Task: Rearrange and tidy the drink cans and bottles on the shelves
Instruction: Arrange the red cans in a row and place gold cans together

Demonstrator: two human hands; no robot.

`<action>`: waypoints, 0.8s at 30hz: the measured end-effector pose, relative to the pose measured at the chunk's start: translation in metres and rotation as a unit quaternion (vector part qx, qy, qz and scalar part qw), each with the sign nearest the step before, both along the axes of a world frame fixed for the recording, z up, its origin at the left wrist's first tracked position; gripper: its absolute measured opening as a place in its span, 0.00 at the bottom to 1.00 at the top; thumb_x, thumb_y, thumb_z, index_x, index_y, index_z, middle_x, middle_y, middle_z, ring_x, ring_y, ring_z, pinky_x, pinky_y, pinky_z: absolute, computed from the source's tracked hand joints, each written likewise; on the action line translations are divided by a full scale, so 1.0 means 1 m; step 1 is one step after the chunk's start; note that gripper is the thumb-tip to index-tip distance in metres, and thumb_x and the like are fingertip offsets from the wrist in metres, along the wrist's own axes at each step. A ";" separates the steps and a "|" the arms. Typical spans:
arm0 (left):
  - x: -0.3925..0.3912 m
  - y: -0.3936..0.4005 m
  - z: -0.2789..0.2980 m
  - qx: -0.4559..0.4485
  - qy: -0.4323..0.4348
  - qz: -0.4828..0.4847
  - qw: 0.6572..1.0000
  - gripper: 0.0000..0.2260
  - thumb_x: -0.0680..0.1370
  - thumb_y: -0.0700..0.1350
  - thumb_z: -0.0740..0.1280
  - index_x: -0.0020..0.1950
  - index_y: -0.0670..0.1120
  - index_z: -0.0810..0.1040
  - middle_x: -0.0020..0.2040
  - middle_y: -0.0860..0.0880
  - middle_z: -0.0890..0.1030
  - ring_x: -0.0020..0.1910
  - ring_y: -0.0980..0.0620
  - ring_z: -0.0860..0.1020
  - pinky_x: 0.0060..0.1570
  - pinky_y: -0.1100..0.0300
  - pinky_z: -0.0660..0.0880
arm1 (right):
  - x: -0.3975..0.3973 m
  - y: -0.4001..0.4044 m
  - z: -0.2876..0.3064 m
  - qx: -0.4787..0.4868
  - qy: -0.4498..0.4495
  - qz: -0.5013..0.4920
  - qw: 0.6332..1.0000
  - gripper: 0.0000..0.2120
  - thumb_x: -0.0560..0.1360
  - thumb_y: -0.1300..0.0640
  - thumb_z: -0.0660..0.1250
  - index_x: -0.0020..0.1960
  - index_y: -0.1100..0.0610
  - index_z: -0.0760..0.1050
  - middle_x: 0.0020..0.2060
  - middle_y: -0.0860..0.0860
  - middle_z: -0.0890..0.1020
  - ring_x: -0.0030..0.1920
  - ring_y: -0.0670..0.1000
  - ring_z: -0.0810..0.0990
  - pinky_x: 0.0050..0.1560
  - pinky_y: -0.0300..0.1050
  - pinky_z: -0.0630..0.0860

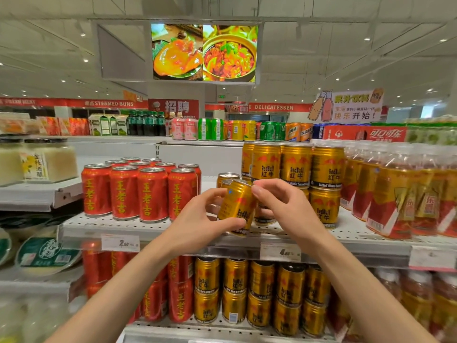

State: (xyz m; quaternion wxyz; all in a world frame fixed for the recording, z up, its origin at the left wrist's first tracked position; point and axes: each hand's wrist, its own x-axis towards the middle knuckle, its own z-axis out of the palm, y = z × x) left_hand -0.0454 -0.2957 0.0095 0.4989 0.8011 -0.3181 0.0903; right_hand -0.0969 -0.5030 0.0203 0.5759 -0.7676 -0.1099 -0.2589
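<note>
A gold Red Bull can (238, 206) is tilted in front of the upper shelf (153, 229), held between both hands. My left hand (197, 219) grips its lower left side, with the thumb under its base. My right hand (282, 206) pinches its upper right edge near the rim. Just behind it stands another gold can (226, 178). To the right, gold Red Bull cans (296, 167) are stacked two high. A block of red cans (138, 191) with yellow characters stands to the left.
Bottled tea (395, 191) fills the shelf's right end. The lower shelf holds stacked gold cans (259, 293) and red cans (178, 293). Jars (47, 159) and tubs (47, 253) sit on the left unit. Price tags (120, 242) hang on the shelf edge.
</note>
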 end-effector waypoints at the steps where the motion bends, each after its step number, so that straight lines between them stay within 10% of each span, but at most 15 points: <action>1: 0.000 0.002 0.001 -0.018 -0.006 0.005 1.000 0.29 0.70 0.54 0.81 0.69 0.56 0.75 0.55 0.57 0.84 0.50 0.63 0.83 0.49 0.65 0.81 | -0.001 -0.004 -0.001 -0.011 -0.004 -0.011 1.000 0.13 0.77 0.45 0.70 0.59 0.48 0.80 0.52 0.44 0.85 0.54 0.43 0.83 0.53 0.45 0.83; 8: 0.009 0.000 0.027 -0.115 -0.026 0.024 0.993 0.25 0.75 0.50 0.77 0.69 0.53 0.75 0.50 0.57 0.82 0.38 0.65 0.80 0.31 0.72 0.75 | 0.000 -0.023 -0.030 -0.198 0.037 -0.141 0.969 0.03 0.77 0.49 0.71 0.46 0.46 0.82 0.39 0.42 0.84 0.41 0.40 0.81 0.42 0.35 0.75; 14: 0.023 -0.013 0.041 -0.137 -0.031 0.016 0.990 0.24 0.76 0.50 0.76 0.71 0.52 0.75 0.61 0.54 0.83 0.60 0.59 0.81 0.47 0.74 0.77 | 0.006 -0.023 -0.036 -0.221 0.033 -0.165 0.961 0.03 0.76 0.49 0.71 0.44 0.46 0.83 0.37 0.40 0.83 0.40 0.39 0.80 0.40 0.33 0.73; 24: 0.048 -0.025 0.050 -0.123 -0.027 0.016 0.992 0.26 0.77 0.50 0.76 0.73 0.54 0.72 0.67 0.51 0.79 0.66 0.51 0.78 0.60 0.58 0.77 | 0.006 -0.025 -0.043 -0.250 0.012 -0.165 0.954 0.02 0.74 0.50 0.73 0.44 0.44 0.82 0.39 0.40 0.83 0.42 0.40 0.81 0.41 0.34 0.78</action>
